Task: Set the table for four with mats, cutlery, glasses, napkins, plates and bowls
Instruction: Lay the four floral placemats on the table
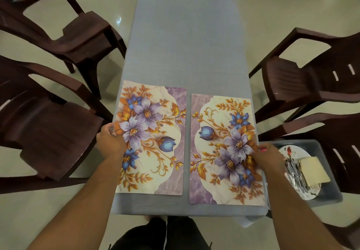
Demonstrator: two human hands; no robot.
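Observation:
Two floral mats lie side by side on the near half of the grey-clothed table [183, 51]. My left hand [110, 139] grips the outer left edge of the left mat [155, 138], fingers curled round it. At the outer right edge of the right mat [220, 152], my right hand [267, 157] pinches that mat. A grey bin [329, 195] stands to the right of the table. It holds plates [292, 150], a bundle of cutlery [296, 173] and a folded cream napkin [313, 169].
Dark brown plastic chairs stand on both sides: two on the left [48, 125] [78, 33] and two on the right [303, 82] [342, 144]. The floor is pale glossy tile. My legs show under the near table edge.

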